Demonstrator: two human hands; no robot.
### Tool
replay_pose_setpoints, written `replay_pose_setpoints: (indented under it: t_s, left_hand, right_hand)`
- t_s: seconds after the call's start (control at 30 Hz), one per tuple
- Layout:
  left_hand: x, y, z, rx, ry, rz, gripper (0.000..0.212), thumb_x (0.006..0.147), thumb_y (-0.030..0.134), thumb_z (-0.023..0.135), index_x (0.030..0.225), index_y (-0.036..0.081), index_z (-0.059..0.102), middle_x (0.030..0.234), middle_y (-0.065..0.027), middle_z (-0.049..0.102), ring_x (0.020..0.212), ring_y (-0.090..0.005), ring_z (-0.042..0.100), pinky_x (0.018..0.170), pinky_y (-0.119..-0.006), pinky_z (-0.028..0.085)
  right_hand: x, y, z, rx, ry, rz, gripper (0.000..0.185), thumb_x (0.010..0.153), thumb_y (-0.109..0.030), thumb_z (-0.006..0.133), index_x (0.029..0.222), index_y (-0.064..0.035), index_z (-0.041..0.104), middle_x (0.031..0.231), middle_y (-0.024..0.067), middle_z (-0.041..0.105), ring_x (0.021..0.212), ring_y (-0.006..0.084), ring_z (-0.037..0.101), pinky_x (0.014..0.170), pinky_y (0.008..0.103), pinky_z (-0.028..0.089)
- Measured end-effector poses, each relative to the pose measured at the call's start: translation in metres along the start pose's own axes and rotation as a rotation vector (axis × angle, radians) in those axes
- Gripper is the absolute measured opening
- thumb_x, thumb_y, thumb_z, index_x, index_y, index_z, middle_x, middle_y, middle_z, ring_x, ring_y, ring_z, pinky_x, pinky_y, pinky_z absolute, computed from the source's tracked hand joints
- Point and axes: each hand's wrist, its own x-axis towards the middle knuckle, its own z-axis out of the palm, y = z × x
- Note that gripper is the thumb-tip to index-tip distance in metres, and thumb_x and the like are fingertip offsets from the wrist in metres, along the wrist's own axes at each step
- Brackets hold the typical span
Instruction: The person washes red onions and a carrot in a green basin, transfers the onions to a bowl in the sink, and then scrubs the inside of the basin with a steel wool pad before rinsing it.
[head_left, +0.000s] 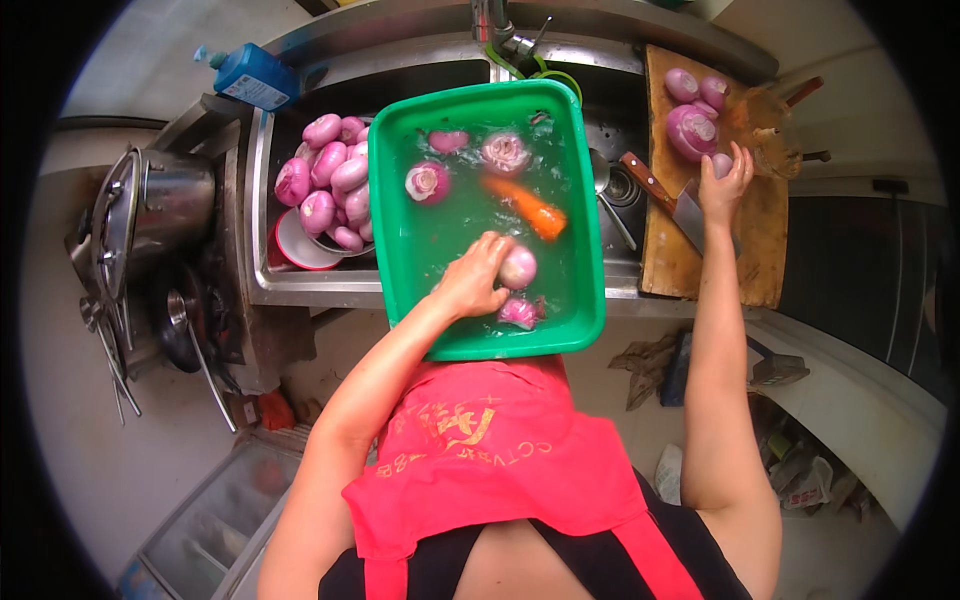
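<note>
My left hand (474, 279) is in the water of a green plastic tub (487, 346), its fingers and thumb round a pale onion (518, 267). Just below that onion floats a purple piece of onion (519, 313). An orange carrot (529, 206) and several red onions (427, 182) lie farther up in the same water. Over a wooden cutting board (679, 274) on the right, my right hand (723, 191) grips a small pale onion (721, 165). A large red onion (691, 132) rests beside its fingertips. Below it lies a cleaver (686, 214) with a wooden handle, its blade partly behind my wrist.
Heaped red onions (330, 165) fill a bowl in the left sink basin, beside a red-rimmed white bowl (307, 244). A metal spoon (615, 217) lies in the right basin. A blue pump bottle (255, 75), faucet (517, 43), steel pot (161, 210) and glass jug (772, 142) stand around.
</note>
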Motion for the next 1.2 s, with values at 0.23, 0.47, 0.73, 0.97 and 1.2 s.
replay_pose_setpoints:
  t_s: [0.23, 0.47, 0.73, 0.97, 1.2]
  left_hand:
    - [0.002, 0.046, 0.016, 0.230, -0.142, 0.224, 0.058, 0.071, 0.021, 0.067, 0.127, 0.019, 0.053, 0.140, -0.0228, 0.039, 0.119, -0.0458, 0.046, 0.086, -0.054, 0.049]
    - [0.024, 0.020, 0.015, -0.185, 0.162, -0.077, 0.032, 0.087, 0.023, 0.052, 0.112, 0.004, 0.054, 0.104, -0.0224, 0.062, 0.092, -0.0359, 0.064, 0.075, -0.044, 0.052]
    - [0.027, -0.031, 0.006, -0.893, 0.410, -0.380, 0.028, 0.099, 0.025, 0.044, 0.088, 0.002, 0.055, 0.063, -0.0072, 0.058, 0.052, -0.0164, 0.057, 0.050, -0.029, 0.045]
    - [0.002, -0.013, -0.023, 0.160, 0.592, -0.002, 0.026, 0.084, 0.020, 0.064, 0.101, 0.002, 0.056, 0.089, -0.0151, 0.061, 0.085, -0.0276, 0.060, 0.069, -0.043, 0.050]
    - [-0.015, -0.024, 0.008, 0.214, 0.072, -0.224, 0.029, 0.080, 0.020, 0.065, 0.101, 0.003, 0.055, 0.096, -0.0229, 0.062, 0.094, -0.0398, 0.061, 0.077, -0.050, 0.049]
  right_hand:
    - [-0.059, -0.193, -0.032, 0.658, -0.749, -0.225, 0.019, 0.078, -0.003, 0.065, 0.097, -0.0043, 0.064, 0.097, 0.0133, 0.065, 0.089, 0.0317, 0.063, 0.078, 0.0370, 0.052]
    - [-0.147, -0.226, -0.002, 0.609, -0.950, -0.054, 0.043, 0.081, -0.024, 0.066, 0.117, -0.0029, 0.057, 0.118, 0.0203, 0.057, 0.112, 0.0366, 0.054, 0.097, 0.0427, 0.042]
    - [-0.133, -0.256, 0.015, 1.063, -1.236, 0.951, 0.049, 0.082, -0.026, 0.073, 0.122, -0.0073, 0.052, 0.103, 0.0047, 0.060, 0.086, 0.0124, 0.059, 0.071, 0.0280, 0.052]
    - [-0.118, -0.248, 0.011, 1.356, -0.928, 1.108, 0.042, 0.084, -0.026, 0.071, 0.117, -0.0101, 0.050, 0.096, 0.0039, 0.061, 0.084, 0.0102, 0.061, 0.060, 0.0253, 0.053]
    - [-0.072, -0.218, -0.016, 1.047, -0.752, 0.571, 0.036, 0.085, -0.019, 0.065, 0.116, -0.0053, 0.053, 0.104, 0.0063, 0.058, 0.096, 0.0132, 0.057, 0.084, 0.0278, 0.049]
